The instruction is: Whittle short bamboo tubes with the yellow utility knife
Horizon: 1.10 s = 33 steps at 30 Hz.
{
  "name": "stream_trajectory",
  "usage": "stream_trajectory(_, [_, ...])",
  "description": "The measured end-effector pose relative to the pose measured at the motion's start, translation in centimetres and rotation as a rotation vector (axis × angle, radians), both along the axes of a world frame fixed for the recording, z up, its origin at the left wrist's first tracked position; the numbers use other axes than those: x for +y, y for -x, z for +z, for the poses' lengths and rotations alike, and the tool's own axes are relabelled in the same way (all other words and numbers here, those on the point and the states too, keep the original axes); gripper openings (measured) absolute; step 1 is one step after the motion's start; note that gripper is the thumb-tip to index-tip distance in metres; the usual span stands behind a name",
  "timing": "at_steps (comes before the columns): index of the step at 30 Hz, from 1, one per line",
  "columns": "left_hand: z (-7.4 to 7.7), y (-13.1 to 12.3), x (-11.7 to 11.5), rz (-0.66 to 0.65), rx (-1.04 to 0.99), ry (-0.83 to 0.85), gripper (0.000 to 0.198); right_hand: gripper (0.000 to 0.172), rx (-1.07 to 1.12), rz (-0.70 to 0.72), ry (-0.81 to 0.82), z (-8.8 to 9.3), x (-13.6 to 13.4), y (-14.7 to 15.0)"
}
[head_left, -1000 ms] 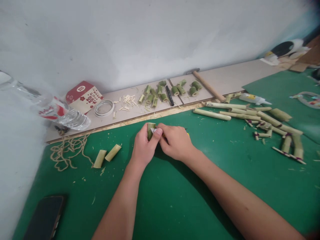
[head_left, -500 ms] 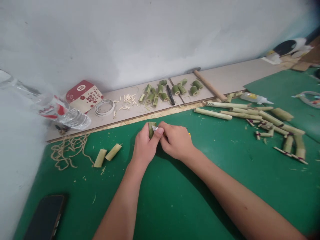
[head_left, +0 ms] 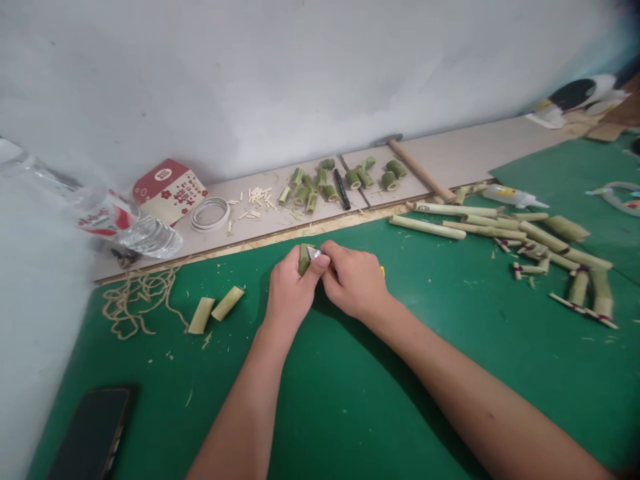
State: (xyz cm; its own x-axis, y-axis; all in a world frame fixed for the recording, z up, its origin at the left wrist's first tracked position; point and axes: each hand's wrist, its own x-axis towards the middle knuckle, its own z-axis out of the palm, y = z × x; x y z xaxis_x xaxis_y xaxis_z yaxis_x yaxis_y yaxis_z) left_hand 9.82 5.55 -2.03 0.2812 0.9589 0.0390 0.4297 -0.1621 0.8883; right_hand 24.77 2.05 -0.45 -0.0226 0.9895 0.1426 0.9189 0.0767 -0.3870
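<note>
My left hand [head_left: 294, 285] is closed around a short green bamboo piece [head_left: 305, 259], whose upper part shows above the fingers. In my right hand [head_left: 354, 279] is a utility knife [head_left: 314, 253]; its metal blade lies against the bamboo, and a bit of yellow shows past the far side of the hand. My left thumb presses near the blade. Most of the knife's handle is hidden in the fist. Left of my hands, two split bamboo pieces [head_left: 201, 315] lie on the green tabletop [head_left: 320, 400].
Behind stand cut bamboo rings [head_left: 353, 179], small sticks [head_left: 257, 195], a black marker [head_left: 342, 189], a tape roll [head_left: 210, 214] and a hammer [head_left: 420, 170]. Left are a water bottle [head_left: 120, 217], twine [head_left: 137, 300] and a phone [head_left: 90, 433]. Bamboo lengths [head_left: 500, 230] and a glue bottle [head_left: 515, 197] lie right.
The bamboo piece tilts slightly in my left hand, and the blade has shifted a little along it. Both hands stay together in nearly the same place.
</note>
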Motion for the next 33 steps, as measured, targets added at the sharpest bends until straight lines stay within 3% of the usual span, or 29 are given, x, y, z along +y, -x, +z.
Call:
stream_trajectory(9, [0.0, 0.0, 0.0, -0.004, -0.019, 0.017, 0.065, 0.027, 0.026, -0.035, -0.001, 0.1, -0.2, 0.3])
stream_trajectory(21, [0.4, 0.1, -0.2, -0.027, -0.078, 0.008, 0.048, 0.029, 0.019, 0.067, 0.079, 1.1, -0.1, -0.1])
stream_trajectory(33, [-0.2, 0.3, 0.1, -0.017, -0.068, 0.033, 0.059, 0.03, 0.007, 0.06, 0.095, 1.1, -0.2, 0.0])
